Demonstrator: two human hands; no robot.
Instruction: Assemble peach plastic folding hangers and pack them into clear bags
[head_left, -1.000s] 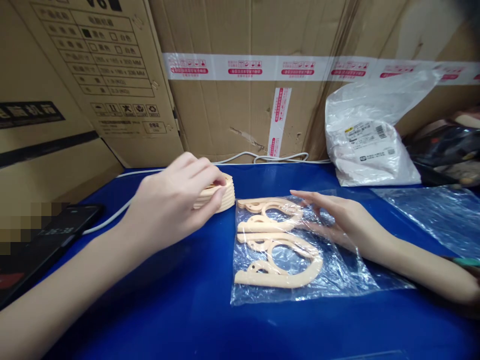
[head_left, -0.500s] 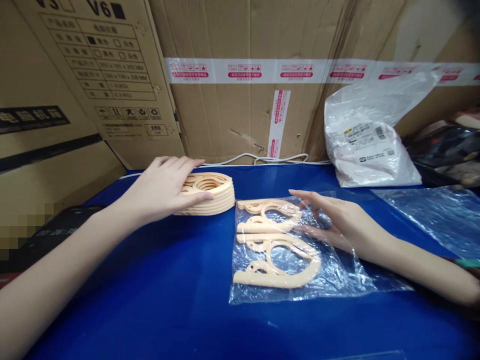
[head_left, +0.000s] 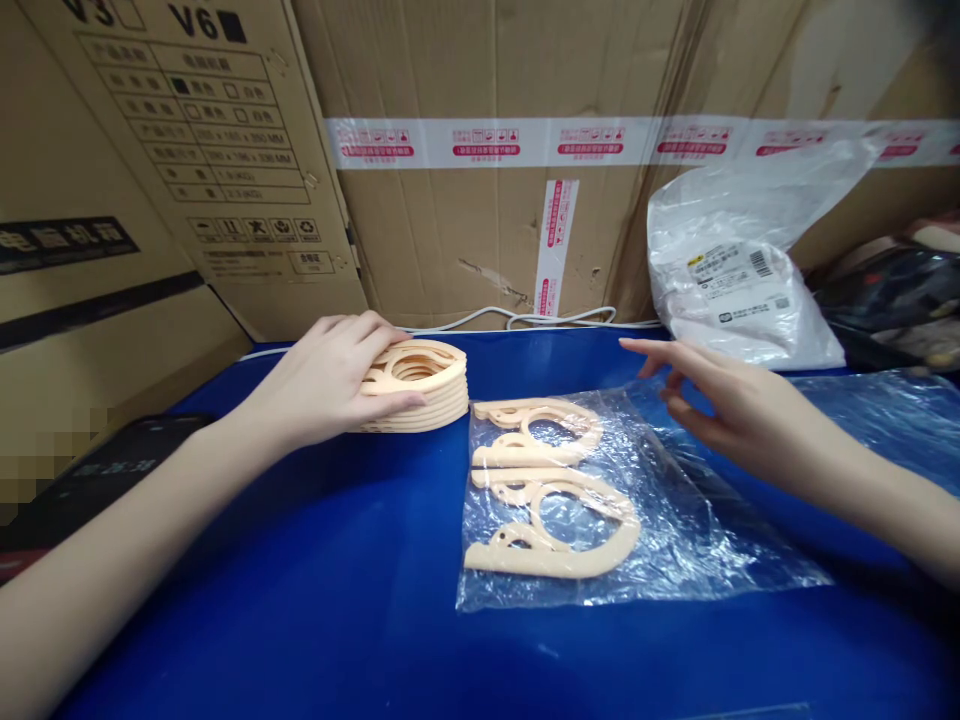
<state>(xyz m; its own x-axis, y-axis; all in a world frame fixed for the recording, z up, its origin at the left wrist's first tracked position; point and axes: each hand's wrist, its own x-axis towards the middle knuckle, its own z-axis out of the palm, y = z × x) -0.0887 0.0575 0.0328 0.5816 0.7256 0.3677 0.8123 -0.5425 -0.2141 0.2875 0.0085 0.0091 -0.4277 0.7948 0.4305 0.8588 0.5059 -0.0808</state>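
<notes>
My left hand (head_left: 330,375) grips a stack of cream folding hangers (head_left: 439,400) by its left end, thumb along the near side and fingers over the top. Just to the right of the stack lies a clear plastic bag (head_left: 675,540), flat on the blue table. Inside the bag are two cream folding hangers (head_left: 600,560), one nearer me than the other. My right hand (head_left: 720,400) hovers above the bag's far right side, holding nothing. Its index finger is stretched out to the left and the other fingers are loosely bent.
Another clear plastic bag (head_left: 885,420) lies at the right. Behind it stands a white package (head_left: 742,290) with a label. Cardboard boxes (head_left: 465,60) wall off the back and left. A white cable (head_left: 562,322) runs along the back edge. A dark device (head_left: 112,470) sits at the left.
My right hand has drawn away from the hangers in the bag, moving right and up. My left hand stays on the stack, almost unmoved.
</notes>
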